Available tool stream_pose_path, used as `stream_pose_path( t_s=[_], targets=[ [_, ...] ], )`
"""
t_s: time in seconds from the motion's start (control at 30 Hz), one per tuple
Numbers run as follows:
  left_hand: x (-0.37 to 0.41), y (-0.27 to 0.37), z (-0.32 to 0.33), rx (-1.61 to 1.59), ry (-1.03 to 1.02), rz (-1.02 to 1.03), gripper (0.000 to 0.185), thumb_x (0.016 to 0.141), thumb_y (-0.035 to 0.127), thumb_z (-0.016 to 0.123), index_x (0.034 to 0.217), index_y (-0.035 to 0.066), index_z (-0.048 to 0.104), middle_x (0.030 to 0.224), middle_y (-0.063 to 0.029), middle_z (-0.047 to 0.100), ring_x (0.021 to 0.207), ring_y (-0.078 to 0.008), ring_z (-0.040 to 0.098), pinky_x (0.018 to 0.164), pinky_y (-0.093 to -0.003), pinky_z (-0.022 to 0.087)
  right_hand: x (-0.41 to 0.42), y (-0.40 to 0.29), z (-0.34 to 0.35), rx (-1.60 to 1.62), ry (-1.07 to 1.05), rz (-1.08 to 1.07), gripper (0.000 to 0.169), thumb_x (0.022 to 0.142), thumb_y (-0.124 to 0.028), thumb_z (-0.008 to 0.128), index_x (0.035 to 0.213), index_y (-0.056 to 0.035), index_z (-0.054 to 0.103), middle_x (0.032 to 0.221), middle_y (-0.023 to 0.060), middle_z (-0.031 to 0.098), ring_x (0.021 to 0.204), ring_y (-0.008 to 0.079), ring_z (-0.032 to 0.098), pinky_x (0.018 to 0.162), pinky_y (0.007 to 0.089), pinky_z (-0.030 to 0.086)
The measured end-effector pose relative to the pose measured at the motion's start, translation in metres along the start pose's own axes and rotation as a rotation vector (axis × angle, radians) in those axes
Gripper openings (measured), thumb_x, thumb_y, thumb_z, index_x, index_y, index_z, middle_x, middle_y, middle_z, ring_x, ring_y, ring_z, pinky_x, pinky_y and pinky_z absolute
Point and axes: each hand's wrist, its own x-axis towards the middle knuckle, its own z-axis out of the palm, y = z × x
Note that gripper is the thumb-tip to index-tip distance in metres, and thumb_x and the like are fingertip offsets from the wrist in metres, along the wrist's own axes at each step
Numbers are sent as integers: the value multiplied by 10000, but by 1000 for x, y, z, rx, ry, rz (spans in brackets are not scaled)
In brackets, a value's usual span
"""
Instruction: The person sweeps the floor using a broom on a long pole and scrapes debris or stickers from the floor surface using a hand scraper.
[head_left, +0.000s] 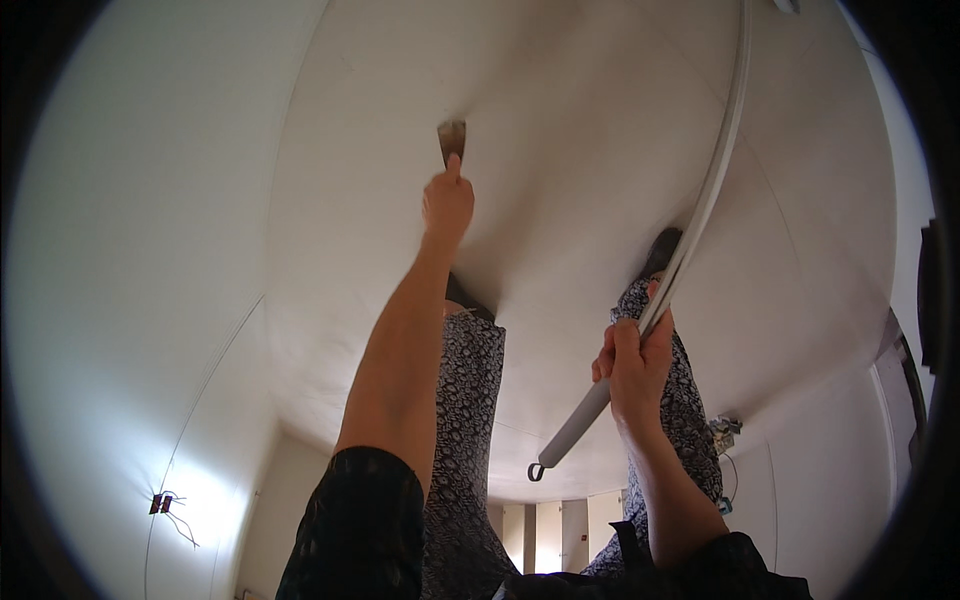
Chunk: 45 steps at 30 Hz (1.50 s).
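Note:
My left hand (448, 202) is closed around a scraper (451, 139), its thumb laid along the tool. The scraper's wide edge meets or lies very near the pale floor, ahead of my feet. My right hand (637, 360) grips a long light-coloured pole (712, 187) above its grey handle sleeve (574, 426), which ends in a hanging loop (535, 472). The pole runs up past my dark shoe (663, 251) to the top edge; its far end is out of view.
A pale wall on the left has an electrical box with loose wires (160, 503). Small items with a cable (724, 431) lie by the right wall. Light panels (549, 536) stand behind me. A dark object (928, 296) is at the right rim.

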Motion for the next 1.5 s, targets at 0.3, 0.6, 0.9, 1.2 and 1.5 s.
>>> stream_pose_path(
  t_s=[0.3, 0.6, 0.9, 1.2, 1.5],
  targets=[
    [26, -69, -81, 160, 232, 48, 344, 802, 236, 477, 1131, 294, 559, 868, -120, 617, 814, -297, 582, 741, -386, 460, -4, -11, 4, 24, -13, -12, 405, 858, -36, 371, 1245, -95, 266, 590, 0, 415, 386, 42, 355, 344, 208, 355],
    [114, -32, -183, 76, 104, 23, 403, 777, 146, 429, 1162, 161, 547, 578, -98, 556, 423, -173, 496, 436, -317, 416, -9, -12, 9, -17, 44, -17, 476, 840, -35, 370, 1293, -116, 249, 585, 5, 418, 364, 45, 330, 341, 215, 356],
    [92, -44, -205, 582, -28, 151, 388, 814, 195, 421, 1184, 269, 511, 1046, -109, 578, 935, -277, 550, 775, -376, 449, -11, -12, 9, -15, 78, -31, 474, 843, -41, 368, 1295, -116, 251, 590, 2, 422, 367, 41, 336, 333, 215, 353],
    [100, -37, -204, 501, 4, 242, 376, 827, 167, 417, 1174, 252, 536, 613, -21, 493, 533, -119, 410, 534, -279, 385, -11, -10, 5, -7, 69, -4, 478, 848, -48, 373, 1304, -125, 251, 597, 0, 427, 371, 37, 338, 333, 212, 353],
    [116, -7, -201, 473, -46, 186, 376, 828, 213, 408, 1175, 298, 525, 718, -59, 584, 583, -165, 503, 585, -321, 425, -10, -7, 3, 29, 41, -12, 472, 849, -39, 373, 1300, -117, 259, 609, -4, 430, 383, 34, 346, 340, 206, 357]
  ],
)
